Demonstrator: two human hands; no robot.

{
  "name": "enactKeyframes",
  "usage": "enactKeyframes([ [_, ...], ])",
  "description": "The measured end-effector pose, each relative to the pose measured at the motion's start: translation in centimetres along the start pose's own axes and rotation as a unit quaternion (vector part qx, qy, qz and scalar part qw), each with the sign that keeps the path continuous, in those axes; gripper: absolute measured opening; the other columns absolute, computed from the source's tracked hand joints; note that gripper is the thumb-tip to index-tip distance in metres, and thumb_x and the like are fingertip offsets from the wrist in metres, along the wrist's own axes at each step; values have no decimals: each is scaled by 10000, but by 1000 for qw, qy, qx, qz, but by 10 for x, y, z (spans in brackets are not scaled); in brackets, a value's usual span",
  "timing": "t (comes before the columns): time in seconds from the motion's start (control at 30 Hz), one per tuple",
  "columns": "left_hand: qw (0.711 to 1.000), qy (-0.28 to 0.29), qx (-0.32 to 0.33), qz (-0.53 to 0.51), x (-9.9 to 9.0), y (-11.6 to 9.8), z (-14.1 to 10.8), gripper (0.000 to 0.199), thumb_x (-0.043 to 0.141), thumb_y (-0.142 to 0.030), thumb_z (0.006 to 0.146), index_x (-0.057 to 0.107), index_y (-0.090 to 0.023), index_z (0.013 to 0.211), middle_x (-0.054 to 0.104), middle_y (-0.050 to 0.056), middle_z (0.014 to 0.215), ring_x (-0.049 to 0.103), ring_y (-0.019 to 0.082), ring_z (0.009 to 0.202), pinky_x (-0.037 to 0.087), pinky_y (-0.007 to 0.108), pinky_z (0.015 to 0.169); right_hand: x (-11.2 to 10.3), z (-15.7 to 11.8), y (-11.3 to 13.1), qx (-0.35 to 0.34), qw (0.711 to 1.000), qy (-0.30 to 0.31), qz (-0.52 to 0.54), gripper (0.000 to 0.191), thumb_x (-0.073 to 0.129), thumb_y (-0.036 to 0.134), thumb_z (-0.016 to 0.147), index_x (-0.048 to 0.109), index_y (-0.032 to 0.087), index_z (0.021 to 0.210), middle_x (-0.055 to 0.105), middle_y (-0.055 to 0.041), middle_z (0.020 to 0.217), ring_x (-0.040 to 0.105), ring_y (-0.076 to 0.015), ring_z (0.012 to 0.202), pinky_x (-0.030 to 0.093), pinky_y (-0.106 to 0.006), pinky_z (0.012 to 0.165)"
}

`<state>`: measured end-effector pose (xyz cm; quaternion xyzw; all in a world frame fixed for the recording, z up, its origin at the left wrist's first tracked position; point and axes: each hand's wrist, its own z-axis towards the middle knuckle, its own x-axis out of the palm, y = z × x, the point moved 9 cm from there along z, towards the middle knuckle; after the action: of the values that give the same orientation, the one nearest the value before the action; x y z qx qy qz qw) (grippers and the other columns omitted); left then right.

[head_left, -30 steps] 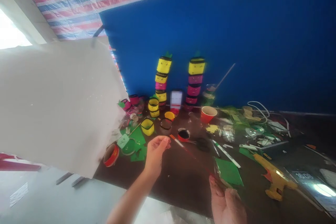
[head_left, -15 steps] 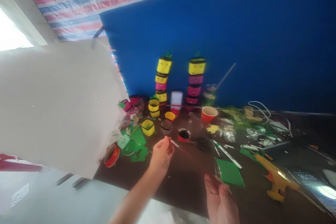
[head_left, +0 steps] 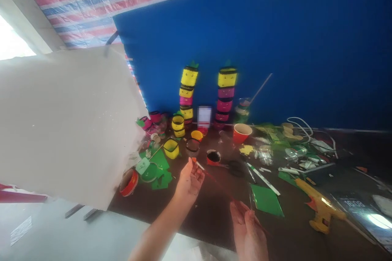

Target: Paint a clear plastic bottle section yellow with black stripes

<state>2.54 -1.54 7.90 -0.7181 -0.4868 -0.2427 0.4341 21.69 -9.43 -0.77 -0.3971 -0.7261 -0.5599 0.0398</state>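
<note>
My left hand (head_left: 190,180), over the front middle of the table, pinches one end of a thin red strip (head_left: 214,179). A short pale piece shows at the fingertips there. From it the strip slants down to my right hand (head_left: 248,224), whose thumb and fingers are closed on it. Its tail seems to run past the right thumb, though blur hides the detail. Just beyond my left hand stand a clear cup with a dark rim (head_left: 192,147) and a small red ring with a dark inside (head_left: 213,157). A green sheet (head_left: 266,200) lies beside my right hand.
Stacked yellow and pink face cups (head_left: 225,106) stand against the blue board (head_left: 275,40). A yellow glue gun (head_left: 321,208) lies right, near a phone (head_left: 358,212). Scissors (head_left: 234,168), a marker (head_left: 263,179) and green scraps (head_left: 161,171) cover the table. A white panel (head_left: 67,126) rises left.
My right hand has moved a little left, closer to my left hand. The left hand's fingers have turned slightly, and the pale piece in the right hand's grip no longer shows.
</note>
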Motion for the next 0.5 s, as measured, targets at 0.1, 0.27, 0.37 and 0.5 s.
enactKeyframes([
  [0.1,999,19,38,34,-1,-7,2,293,835,-352,639,683,-150,787,651,-11,674,595,66,587,473,193,615,-2,1,-1,12,1000,-6,12,459,776,556,619,712,178,872,732,-66,904,692,-199,876,556,-352,883],
  [0.27,993,44,81,79,0,-18,2,335,816,-420,639,692,-142,778,671,15,723,599,84,633,459,218,650,0,0,0,13,1000,7,9,461,776,570,610,706,182,849,736,-54,875,695,-185,850,558,-327,877],
  [0.37,981,58,126,132,3,-28,2,295,834,-372,620,680,-137,710,642,-3,656,575,78,606,449,226,670,0,-3,6,-6,1000,-8,-14,492,794,576,573,705,169,836,737,-72,836,703,-212,832,571,-333,831],
  [0.5,994,29,52,97,-5,-18,11,233,838,-274,616,655,-146,681,642,-14,643,575,77,588,450,236,677,6,-8,17,-46,998,5,-50,519,771,604,581,704,164,848,742,-103,829,709,-256,811,577,-375,784],
])
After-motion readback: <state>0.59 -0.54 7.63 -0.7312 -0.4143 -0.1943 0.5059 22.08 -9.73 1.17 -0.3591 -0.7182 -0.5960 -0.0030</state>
